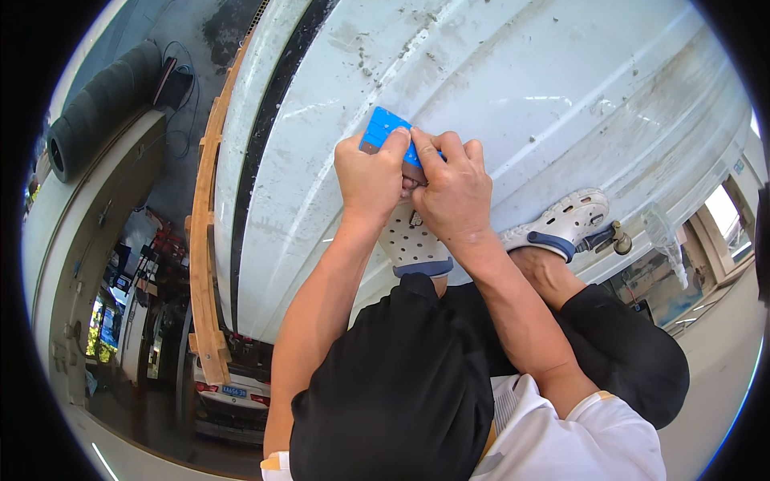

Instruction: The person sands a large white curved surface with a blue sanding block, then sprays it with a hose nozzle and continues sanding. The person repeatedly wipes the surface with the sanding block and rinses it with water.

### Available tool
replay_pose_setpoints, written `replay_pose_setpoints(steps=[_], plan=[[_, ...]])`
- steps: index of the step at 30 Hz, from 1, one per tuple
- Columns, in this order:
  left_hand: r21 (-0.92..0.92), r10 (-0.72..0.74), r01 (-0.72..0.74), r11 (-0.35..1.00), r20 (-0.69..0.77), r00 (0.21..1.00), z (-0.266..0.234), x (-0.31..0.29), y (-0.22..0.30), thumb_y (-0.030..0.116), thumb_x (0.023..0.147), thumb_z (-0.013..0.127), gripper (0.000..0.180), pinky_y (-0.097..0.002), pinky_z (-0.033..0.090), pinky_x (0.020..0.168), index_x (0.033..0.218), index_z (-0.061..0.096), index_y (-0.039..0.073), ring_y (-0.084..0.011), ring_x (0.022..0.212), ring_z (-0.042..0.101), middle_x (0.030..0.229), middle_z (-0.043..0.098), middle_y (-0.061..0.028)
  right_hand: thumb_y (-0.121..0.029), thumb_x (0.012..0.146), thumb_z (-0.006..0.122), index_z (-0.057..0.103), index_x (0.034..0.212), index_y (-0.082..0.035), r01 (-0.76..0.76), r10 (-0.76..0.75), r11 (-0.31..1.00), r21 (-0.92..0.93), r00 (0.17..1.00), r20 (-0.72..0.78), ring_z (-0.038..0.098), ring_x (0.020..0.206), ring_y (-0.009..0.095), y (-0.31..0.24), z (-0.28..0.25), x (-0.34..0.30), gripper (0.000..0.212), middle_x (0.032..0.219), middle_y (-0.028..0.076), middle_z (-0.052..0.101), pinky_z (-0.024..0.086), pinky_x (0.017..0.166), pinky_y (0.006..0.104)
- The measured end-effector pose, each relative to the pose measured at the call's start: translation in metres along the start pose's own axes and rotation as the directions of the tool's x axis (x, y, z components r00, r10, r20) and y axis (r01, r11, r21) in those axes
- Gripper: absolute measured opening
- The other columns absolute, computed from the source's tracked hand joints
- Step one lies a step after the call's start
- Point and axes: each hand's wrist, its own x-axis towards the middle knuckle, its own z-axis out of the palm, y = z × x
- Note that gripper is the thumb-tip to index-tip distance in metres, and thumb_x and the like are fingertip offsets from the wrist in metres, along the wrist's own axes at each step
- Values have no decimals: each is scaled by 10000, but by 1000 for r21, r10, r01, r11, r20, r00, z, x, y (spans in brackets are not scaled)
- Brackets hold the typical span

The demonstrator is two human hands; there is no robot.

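Both my hands grip a flat blue squeegee (380,124) with a brown strip along its near edge. My left hand (367,175) is closed on its left part, thumb laid across the blue face. On the right side my right hand (455,186) has its fingers curled over the card, close beside the left. The squeegee is above a large white ribbed panel (513,88); whether it touches the panel I cannot tell. Grey smears and small crumbs of dirt mark this surface. Part of the squeegee is hidden under my fingers.
White clogs (565,216) on my feet rest on the panel. A clear spray bottle (664,240) and a brass fitting (620,239) are at the right. Along the left edge run a black strip (261,144) and a wooden rail (208,264). Below stands a white car (228,397).
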Motion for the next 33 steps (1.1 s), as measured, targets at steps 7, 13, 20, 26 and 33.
replay_pose_setpoints(steps=[7, 13, 20, 26, 33], plan=[[35, 83, -86, 996, 73, 994, 33, 28, 41, 105, 915, 695, 234, -289, 412, 384, 706, 661, 7, -132, 438, 558, 611, 640, -77, -137, 710, 819, 754, 1282, -152, 0, -6, 997, -73, 997, -80, 576, 882, 284, 12, -24, 49, 575, 999, -1, 625, 574, 622, 407], [47, -61, 63, 997, -27, 998, -6, -6, 2, 69, 896, 676, 251, -305, 431, 378, 659, 634, -2, -135, 440, 572, 602, 626, -73, -148, 716, 825, 755, 1275, -178, -31, 29, 999, 14, 992, 120, 579, 877, 283, -6, -6, 1, 565, 985, -4, 619, 581, 634, 409], [96, 97, -108, 989, 116, 988, 50, 36, 53, 121, 901, 688, 237, -300, 410, 415, 699, 664, 0, -153, 465, 574, 621, 651, -108, -152, 729, 811, 765, 1249, -181, -46, 41, 998, -48, 994, -96, 584, 875, 292, 21, -29, 65, 523, 976, 10, 630, 570, 657, 437], [90, 22, -28, 996, 75, 997, 31, 17, 33, 47, 861, 664, 220, -327, 420, 373, 653, 618, -11, -152, 451, 576, 594, 616, -84, -105, 691, 799, 757, 1273, -192, -60, 62, 997, -44, 997, 46, 580, 857, 288, 11, -23, 26, 590, 991, 4, 621, 588, 624, 409], [61, 160, -169, 984, 130, 979, 65, 53, 78, 44, 855, 637, 234, -324, 414, 375, 631, 590, -3, -160, 451, 574, 596, 620, -91, -144, 714, 822, 767, 1214, -183, 14, -28, 994, -111, 992, -122, 586, 857, 283, 27, -38, 94, 505, 971, -4, 629, 579, 594, 406]])
